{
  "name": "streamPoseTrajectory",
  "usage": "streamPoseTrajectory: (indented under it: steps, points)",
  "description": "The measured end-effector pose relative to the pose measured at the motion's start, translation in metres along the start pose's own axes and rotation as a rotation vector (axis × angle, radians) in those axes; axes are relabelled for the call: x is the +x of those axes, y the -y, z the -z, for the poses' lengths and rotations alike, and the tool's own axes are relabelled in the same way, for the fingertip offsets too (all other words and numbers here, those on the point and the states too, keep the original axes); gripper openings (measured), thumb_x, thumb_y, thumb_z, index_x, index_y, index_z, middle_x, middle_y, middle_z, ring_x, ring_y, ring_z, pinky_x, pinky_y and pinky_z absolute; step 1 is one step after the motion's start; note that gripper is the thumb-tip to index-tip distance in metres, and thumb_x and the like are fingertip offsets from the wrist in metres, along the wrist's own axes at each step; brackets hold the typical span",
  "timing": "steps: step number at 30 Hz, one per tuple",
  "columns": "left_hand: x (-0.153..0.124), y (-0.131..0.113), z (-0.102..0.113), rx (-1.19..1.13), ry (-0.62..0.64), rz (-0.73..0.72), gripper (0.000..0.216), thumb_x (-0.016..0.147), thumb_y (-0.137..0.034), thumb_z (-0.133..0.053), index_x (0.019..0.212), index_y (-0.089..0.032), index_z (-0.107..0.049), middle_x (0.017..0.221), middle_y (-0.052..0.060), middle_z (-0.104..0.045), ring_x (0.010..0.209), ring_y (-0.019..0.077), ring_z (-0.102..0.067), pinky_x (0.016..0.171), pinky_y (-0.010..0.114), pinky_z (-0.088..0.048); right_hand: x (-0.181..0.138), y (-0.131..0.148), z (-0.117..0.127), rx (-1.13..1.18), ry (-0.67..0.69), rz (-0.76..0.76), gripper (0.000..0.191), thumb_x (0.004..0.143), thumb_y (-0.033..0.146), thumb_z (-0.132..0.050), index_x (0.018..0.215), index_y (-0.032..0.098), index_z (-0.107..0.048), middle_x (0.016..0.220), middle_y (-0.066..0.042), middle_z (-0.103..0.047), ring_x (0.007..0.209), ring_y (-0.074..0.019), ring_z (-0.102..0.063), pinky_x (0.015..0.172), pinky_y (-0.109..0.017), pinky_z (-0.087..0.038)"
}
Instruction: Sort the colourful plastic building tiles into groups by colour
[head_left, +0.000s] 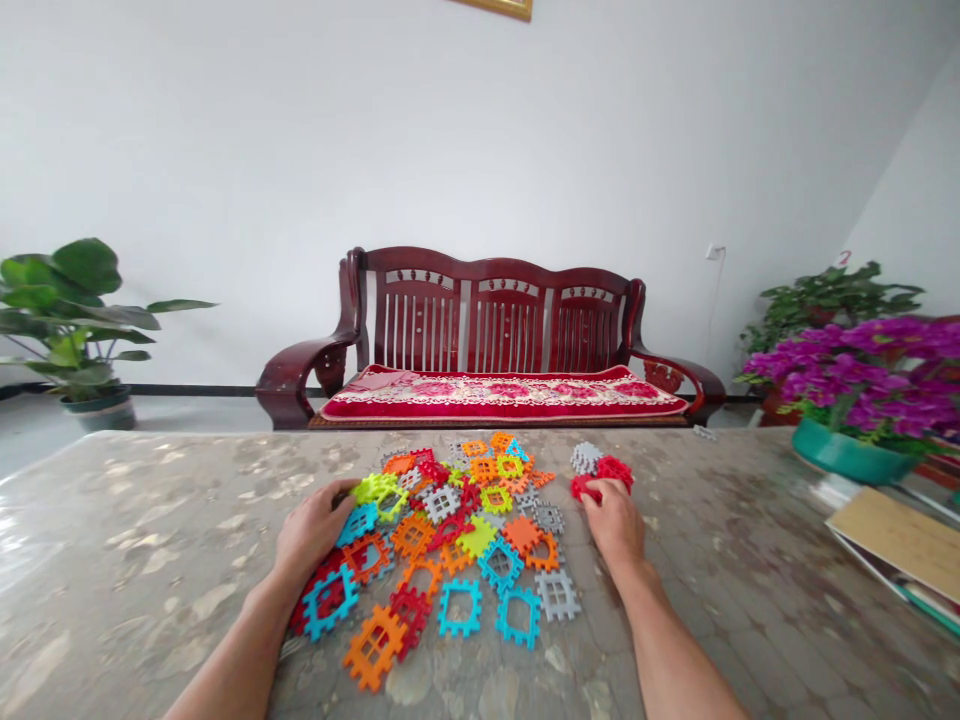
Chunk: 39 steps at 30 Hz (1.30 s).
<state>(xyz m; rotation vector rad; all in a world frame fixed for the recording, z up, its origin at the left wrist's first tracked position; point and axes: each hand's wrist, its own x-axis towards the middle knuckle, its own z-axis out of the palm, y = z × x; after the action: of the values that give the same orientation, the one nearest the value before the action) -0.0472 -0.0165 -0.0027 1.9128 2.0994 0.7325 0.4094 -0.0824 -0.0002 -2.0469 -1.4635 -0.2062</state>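
A loose pile of interlocking plastic tiles (414,537) in orange, blue, red, grey and yellow-green lies on the table; many have window-like openings. My left hand (319,520) rests at the pile's left edge with its fingers curled. Its fingertips reach a yellow-green tile (373,488), beside a blue tile (358,523); whether they grip one is hidden. To the right of the pile, my right hand (613,520) pinches a red tile (582,487) between thumb and fingers. Just beyond it are another red tile (616,468) and a small stack of grey tiles (586,457).
The table (750,580) has a glossy patterned cover. Purple flowers in a teal pot (851,452) and a tan board or book (900,535) occupy its right side. A wooden bench (491,270) stands beyond the far edge. A potted plant (82,290) is at left.
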Motion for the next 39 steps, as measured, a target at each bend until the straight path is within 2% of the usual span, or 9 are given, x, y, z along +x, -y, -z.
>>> streamPoseTrajectory:
  steps: [4,8,13,16,19,25,32,39]
  points:
    - [0.000,0.000,-0.001,0.002,-0.018,0.000,0.037,0.086,-0.040,-0.046,0.114,-0.030,-0.068,0.113,0.001,-0.074,0.101,0.0217,-0.067,0.084,0.028,-0.049,-0.001,0.001,0.000,-0.028,0.026,0.002,0.018,0.085,0.025,-0.053,0.087,0.023,-0.071,0.099,-0.006,-0.064,0.081,-0.0188,-0.061,0.069,-0.029,-0.043]
    - [-0.001,-0.004,0.002,0.015,-0.019,0.027,0.037,0.086,-0.039,-0.047,0.115,-0.030,-0.068,0.113,0.001,-0.074,0.098,0.0222,-0.067,0.082,0.029,-0.049,-0.001,0.001,0.001,-0.034,0.018,0.005,0.019,0.085,0.025,-0.053,0.089,0.024,-0.071,0.101,-0.005,-0.065,0.081,-0.0180,-0.061,0.068,-0.029,-0.042]
    - [-0.005,-0.010,0.005,0.007,-0.008,0.020,0.035,0.086,-0.035,-0.047,0.114,-0.030,-0.069,0.114,0.000,-0.074,0.100,0.0205,-0.067,0.083,0.027,-0.048,-0.005,0.011,0.000,0.080,-0.033,0.102,0.022,0.086,0.027,-0.051,0.094,0.022,-0.070,0.105,-0.006,-0.067,0.092,-0.0205,-0.063,0.078,-0.030,-0.045]
    - [-0.006,-0.010,0.005,-0.006,-0.015,0.016,0.035,0.087,-0.036,-0.047,0.113,-0.029,-0.069,0.113,0.000,-0.074,0.100,0.0202,-0.067,0.084,0.027,-0.048,-0.012,0.031,-0.003,0.212,-0.003,0.222,0.023,0.088,0.028,-0.049,0.096,0.021,-0.069,0.103,-0.006,-0.069,0.095,-0.0207,-0.063,0.084,-0.031,-0.046]
    - [-0.005,-0.009,0.004,-0.008,-0.018,0.012,0.035,0.087,-0.035,-0.047,0.113,-0.029,-0.068,0.114,0.000,-0.074,0.101,0.0195,-0.067,0.084,0.026,-0.048,-0.024,0.058,-0.003,0.305,0.084,0.324,0.020,0.088,0.026,-0.050,0.094,0.022,-0.069,0.101,-0.005,-0.070,0.096,-0.0204,-0.063,0.086,-0.032,-0.046]
    - [-0.007,-0.012,0.005,0.011,-0.022,0.026,0.035,0.087,-0.036,-0.046,0.114,-0.030,-0.068,0.115,-0.001,-0.073,0.101,0.0193,-0.067,0.084,0.026,-0.048,-0.049,0.112,0.003,0.321,0.227,0.494,0.017,0.087,0.022,-0.056,0.093,0.025,-0.071,0.099,-0.004,-0.071,0.098,-0.0217,-0.061,0.090,-0.035,-0.045]
    - [-0.007,-0.012,0.004,0.005,-0.018,0.010,0.036,0.087,-0.033,-0.044,0.114,-0.027,-0.067,0.118,0.001,-0.072,0.105,0.0199,-0.065,0.089,0.028,-0.046,-0.046,0.138,-0.008,0.244,0.279,0.500,0.035,0.085,0.025,-0.061,0.119,0.024,-0.066,0.122,-0.006,-0.067,0.116,-0.0241,-0.055,0.104,-0.039,-0.039]
    - [-0.008,-0.012,0.003,0.004,-0.024,0.009,0.036,0.086,-0.032,-0.046,0.114,-0.027,-0.068,0.117,0.002,-0.072,0.105,0.0211,-0.065,0.090,0.029,-0.046,-0.043,0.166,-0.013,0.290,0.280,0.567,0.040,0.084,0.024,-0.060,0.124,0.024,-0.064,0.124,-0.006,-0.065,0.117,-0.0239,-0.054,0.104,-0.039,-0.039]
